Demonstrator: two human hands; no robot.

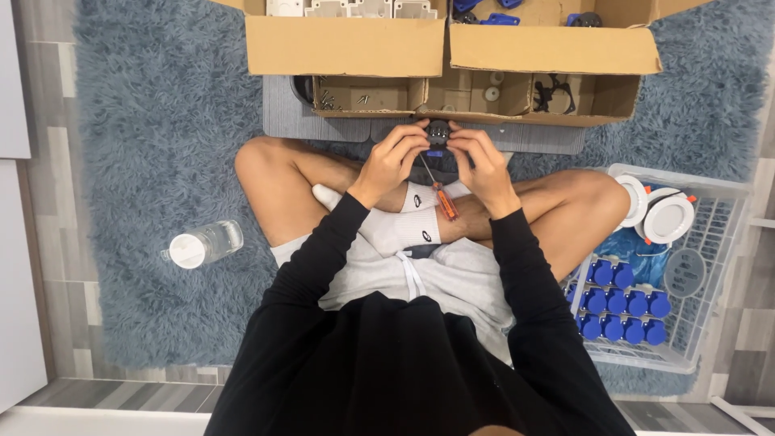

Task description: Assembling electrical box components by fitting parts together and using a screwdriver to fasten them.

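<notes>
I sit cross-legged on a shaggy blue-grey rug. My left hand [393,159] and my right hand [482,164] meet in front of me, both pinching a small round dark part [437,131] with a blue piece under it. A thin screwdriver with an orange handle [444,203] hangs from under my right hand and slants down over my white socks. Fingers hide most of the dark part.
Open cardboard boxes [452,48] with white and blue parts and small screws stand just beyond my hands. A white wire basket [710,242] at right holds several blue plugs and white round fittings. A clear plastic bottle [203,244] lies on the rug at left.
</notes>
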